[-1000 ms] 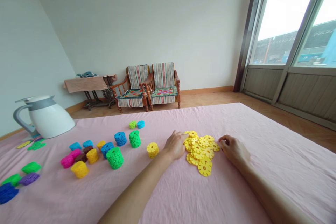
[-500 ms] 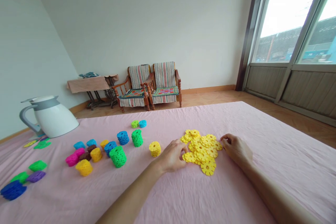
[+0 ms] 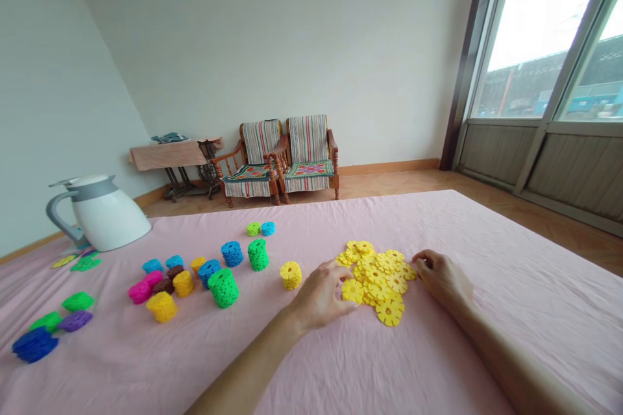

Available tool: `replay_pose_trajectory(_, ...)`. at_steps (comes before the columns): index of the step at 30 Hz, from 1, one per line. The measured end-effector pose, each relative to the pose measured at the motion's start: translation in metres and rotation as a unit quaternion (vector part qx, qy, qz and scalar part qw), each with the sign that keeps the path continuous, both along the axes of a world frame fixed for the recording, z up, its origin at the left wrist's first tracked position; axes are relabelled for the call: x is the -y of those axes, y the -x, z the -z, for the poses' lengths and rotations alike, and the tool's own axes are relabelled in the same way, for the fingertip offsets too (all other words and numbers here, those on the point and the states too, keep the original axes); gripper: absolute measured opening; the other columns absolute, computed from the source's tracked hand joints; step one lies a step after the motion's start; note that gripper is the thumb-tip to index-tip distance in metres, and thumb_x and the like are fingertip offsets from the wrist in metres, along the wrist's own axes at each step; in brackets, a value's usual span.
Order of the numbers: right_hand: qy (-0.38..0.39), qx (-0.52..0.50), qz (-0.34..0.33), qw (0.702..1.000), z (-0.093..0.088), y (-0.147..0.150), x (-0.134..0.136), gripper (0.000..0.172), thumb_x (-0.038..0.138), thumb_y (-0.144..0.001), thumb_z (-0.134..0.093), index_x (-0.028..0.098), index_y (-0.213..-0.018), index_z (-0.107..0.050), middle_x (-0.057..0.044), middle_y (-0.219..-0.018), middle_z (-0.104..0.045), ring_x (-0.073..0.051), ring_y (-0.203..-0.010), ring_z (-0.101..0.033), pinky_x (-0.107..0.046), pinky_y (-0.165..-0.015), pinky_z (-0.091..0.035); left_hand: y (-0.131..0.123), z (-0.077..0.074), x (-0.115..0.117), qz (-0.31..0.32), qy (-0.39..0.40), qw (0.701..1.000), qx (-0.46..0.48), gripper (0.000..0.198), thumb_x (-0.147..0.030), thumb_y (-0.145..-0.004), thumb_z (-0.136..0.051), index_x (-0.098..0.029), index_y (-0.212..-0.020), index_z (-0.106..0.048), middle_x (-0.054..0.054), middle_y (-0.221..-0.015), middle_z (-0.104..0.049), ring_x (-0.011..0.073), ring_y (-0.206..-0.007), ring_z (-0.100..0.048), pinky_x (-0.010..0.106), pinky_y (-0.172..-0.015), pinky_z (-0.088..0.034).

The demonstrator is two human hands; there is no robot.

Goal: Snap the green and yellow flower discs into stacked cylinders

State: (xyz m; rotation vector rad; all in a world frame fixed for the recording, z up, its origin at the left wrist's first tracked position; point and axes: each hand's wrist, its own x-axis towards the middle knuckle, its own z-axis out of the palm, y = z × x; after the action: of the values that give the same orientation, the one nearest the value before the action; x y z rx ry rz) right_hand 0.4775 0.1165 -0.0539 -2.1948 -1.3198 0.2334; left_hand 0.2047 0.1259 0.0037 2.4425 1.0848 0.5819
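At the near-left edge of the loose yellow pile (image 3: 379, 272), my left hand (image 3: 317, 295) has thumb and fingers spread about one yellow disc (image 3: 352, 290); whether they press on it, I cannot tell. Across the pile, my right hand (image 3: 445, 277) sits with curled fingers at the far-right rim (from this distance, I can't tell if it pinches anything). Farther left, a short yellow stack (image 3: 291, 275) stands by itself, and past it green stacks (image 3: 224, 288) and other colours stand on the pink-covered surface (image 3: 418, 369). I judge much of the stacking done, with these scattered yellow pieces left. Compared with half a second ago, the disc by my left thumb shows its face more fully and that thumb reaches farther along its near side; the stacks look unchanged.
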Motion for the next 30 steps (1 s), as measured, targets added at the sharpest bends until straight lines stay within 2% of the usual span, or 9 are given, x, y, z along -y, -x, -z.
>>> replay_pose_trajectory(5,-0.011,0.005,-0.014,1.000,0.005,-0.003,-0.002,0.024,0.033,-0.077,-0.044,0.027,-0.079,-0.067,-0.001,-0.066,-0.066,-0.015,-0.059,-0.058,-0.023,-0.050,-0.032,0.045,-0.035,-0.005,-0.088,-0.017,0.995,0.043,0.032,-0.025,-0.065,-0.067,-0.020,-0.097,-0.062,0.003,-0.094,-0.060,0.0163,-0.080,-0.055,0.026,-0.070,-0.043)
replay_pose_trajectory(8,-0.015,0.009,-0.009,1.000,0.004,-0.002,-0.002,0.024,0.034,-0.077,-0.045,0.027,-0.078,-0.068,-0.001,-0.068,-0.067,-0.015,-0.059,-0.058,-0.023,-0.049,-0.031,0.077,-0.041,-0.016,-0.155,-0.024,0.987,0.029,0.032,-0.028,-0.067,-0.064,-0.020,-0.098,-0.062,0.003,-0.091,-0.061,0.0170,-0.078,-0.054,0.027,-0.069,-0.042)
replay_pose_trajectory(12,-0.003,0.011,0.001,1.000,0.001,0.000,0.000,0.025,0.035,-0.077,-0.044,0.028,-0.081,-0.068,-0.001,-0.070,-0.067,-0.017,-0.062,-0.059,-0.024,-0.049,-0.031,0.097,-0.031,-0.028,-0.187,-0.008,0.982,0.000,0.034,-0.030,-0.065,-0.064,-0.018,-0.097,-0.064,0.002,-0.085,-0.060,0.0173,-0.075,-0.054,0.029,-0.068,-0.042)
replay_pose_trajectory(17,-0.001,0.009,-0.005,1.000,0.000,0.000,0.001,0.025,0.036,-0.076,-0.044,0.028,-0.080,-0.068,-0.001,-0.068,-0.066,-0.016,-0.060,-0.058,-0.024,-0.048,-0.031,0.097,-0.017,-0.034,-0.179,-0.019,0.983,-0.023,0.036,-0.030,-0.063,-0.064,-0.018,-0.096,-0.064,0.001,-0.085,-0.058,0.0162,-0.074,-0.054,0.028,-0.072,-0.042)
replay_pose_trajectory(24,-0.003,0.008,-0.013,1.000,0.006,-0.005,-0.002,0.027,0.036,-0.077,-0.043,0.028,-0.080,-0.068,-0.001,-0.063,-0.064,-0.016,-0.056,-0.056,-0.024,-0.047,-0.030,0.101,-0.011,-0.037,-0.166,-0.012,0.986,-0.027,0.031,-0.028,-0.061,-0.065,-0.018,-0.090,-0.064,0.001,-0.089,-0.062,0.0149,-0.070,-0.055,0.026,-0.069,-0.043)
replay_pose_trajectory(30,0.002,0.009,-0.013,1.000,0.006,-0.005,-0.002,0.026,0.035,-0.076,-0.043,0.028,-0.081,-0.068,-0.001,-0.063,-0.064,-0.016,-0.057,-0.056,-0.024,-0.048,-0.031,0.096,-0.011,-0.036,-0.157,-0.015,0.987,-0.030,0.031,-0.028,-0.062,-0.064,-0.017,-0.091,-0.065,0.002,-0.087,-0.064,0.0155,-0.071,-0.055,0.025,-0.067,-0.042)
